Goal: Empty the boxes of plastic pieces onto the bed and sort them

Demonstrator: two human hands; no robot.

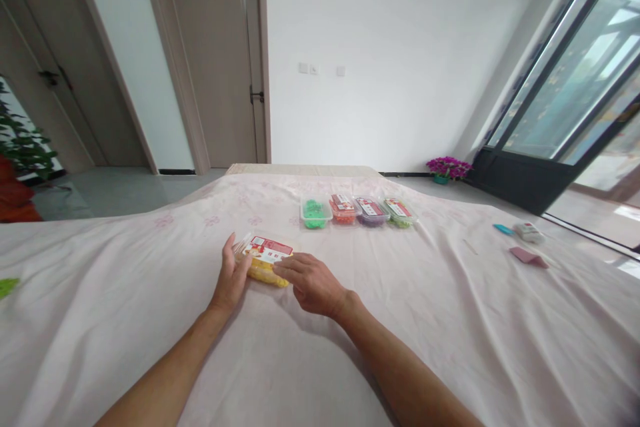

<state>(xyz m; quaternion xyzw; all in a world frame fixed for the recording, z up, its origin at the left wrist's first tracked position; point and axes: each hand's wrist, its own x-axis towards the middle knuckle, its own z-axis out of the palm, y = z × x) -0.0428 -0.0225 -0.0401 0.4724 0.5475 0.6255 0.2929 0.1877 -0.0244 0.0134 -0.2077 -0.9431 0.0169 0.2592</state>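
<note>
Bare forearms (420,367) reach in from the bottom edge over a wide, creased, pale pink cloth (280,373) with faint flower prints. Between the hands, near the middle of the cloth, is a clear plastic pack (263,271), glossy and see-through, its yellow contents showing bright along the near side. Left hand (233,280) grips its left end, thumb on the near side; right hand (315,285) lays its bent fingers on the right end, though I can't tell whether they close on it. Farther off stand, left to right, a clear tray (303,215) of green stuff and three labelled packs: orange-red (344,216), purple (372,219) and light green (401,219). Smallest is the yellow pack's label (270,249), red and white, with a pale square patch at left; its print is too small to read.
</note>
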